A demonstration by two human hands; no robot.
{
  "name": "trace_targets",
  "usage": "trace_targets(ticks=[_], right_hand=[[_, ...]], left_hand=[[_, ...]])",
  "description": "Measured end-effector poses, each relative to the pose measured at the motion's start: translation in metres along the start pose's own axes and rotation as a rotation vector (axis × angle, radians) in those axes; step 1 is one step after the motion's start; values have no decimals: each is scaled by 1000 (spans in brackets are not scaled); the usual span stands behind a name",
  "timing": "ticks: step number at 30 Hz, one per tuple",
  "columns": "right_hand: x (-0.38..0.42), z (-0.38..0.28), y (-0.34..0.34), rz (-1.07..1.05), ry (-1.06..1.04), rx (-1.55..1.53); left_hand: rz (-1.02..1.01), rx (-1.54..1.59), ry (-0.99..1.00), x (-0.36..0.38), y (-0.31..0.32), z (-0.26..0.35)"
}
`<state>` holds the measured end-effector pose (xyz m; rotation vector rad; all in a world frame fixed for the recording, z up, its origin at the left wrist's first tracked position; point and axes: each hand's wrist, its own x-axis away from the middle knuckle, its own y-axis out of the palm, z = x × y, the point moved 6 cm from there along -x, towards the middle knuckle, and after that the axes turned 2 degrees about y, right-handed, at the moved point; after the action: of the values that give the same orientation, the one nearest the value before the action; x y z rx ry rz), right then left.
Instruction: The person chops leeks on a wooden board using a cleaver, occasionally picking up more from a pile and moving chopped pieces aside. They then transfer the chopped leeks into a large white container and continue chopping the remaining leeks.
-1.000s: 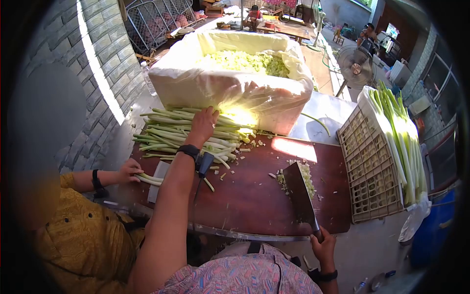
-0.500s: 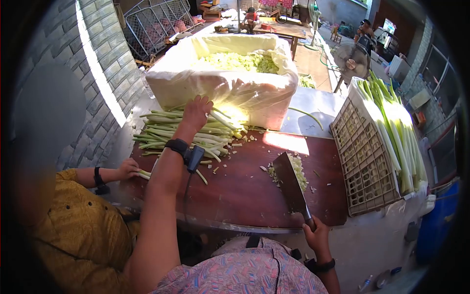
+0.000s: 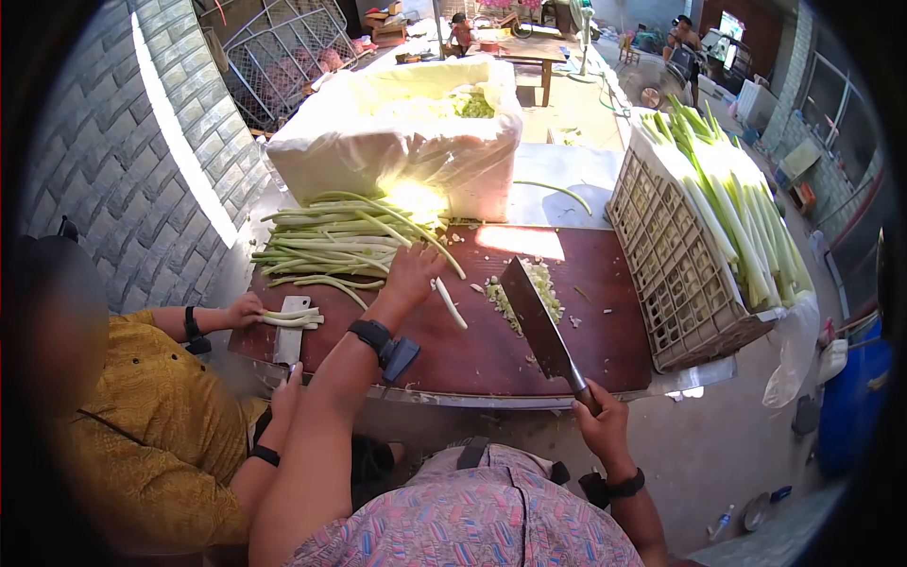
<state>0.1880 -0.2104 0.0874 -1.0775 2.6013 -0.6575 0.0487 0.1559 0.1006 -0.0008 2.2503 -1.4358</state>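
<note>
My right hand [image 3: 601, 421] grips the handle of a cleaver [image 3: 537, 319], its broad blade over the board beside a heap of chopped scallion [image 3: 540, 291]. My left hand [image 3: 413, 276] is closed around scallion stalks [image 3: 452, 304] at the right end of a pile of long scallions [image 3: 321, 242]; a pale stalk end sticks out beyond it. The fingers' undersides are hidden. Both pile and chopped heap lie on a dark red cutting board [image 3: 435, 354].
On the left, a co-worker in a yellow shirt [image 3: 161, 406] holds short stalks and another cleaver [image 3: 291, 331]. Behind the board stands a large plastic-lined box [image 3: 378, 156] of chopped greens. A crate [image 3: 673, 274] with long scallions [image 3: 727, 198] stands right.
My left hand has moved down and right from the top of the pile, bringing stalks along. The co-worker's cleaver has come into view. My view has shifted slightly; my right hand keeps the cleaver.
</note>
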Motion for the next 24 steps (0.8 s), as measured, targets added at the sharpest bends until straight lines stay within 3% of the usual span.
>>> trace_targets(ticks=[2,5,6,10,13,19,24], right_hand=[[9,8,-16,-30,32,-48],[14,8,-35,-145,10,-1],[13,12,-38,-144,6,-4],[6,24,-36,-233,-83,-1],[-19,25,-30,-200,-104,47],[-48,4,-13,-87,-160,148],[-55,-9,26,-230,-117,20]], left_hand=[[-164,42,-37,12,2,15],[-148,19,-36,36,-5,34],[48,11,2,44,-11,41],[-140,14,-23,67,-9,62],[-173,40,-96,82,0,68],[-92,101,-186,90,-5,75],[-55,216,-244,92,-19,80]])
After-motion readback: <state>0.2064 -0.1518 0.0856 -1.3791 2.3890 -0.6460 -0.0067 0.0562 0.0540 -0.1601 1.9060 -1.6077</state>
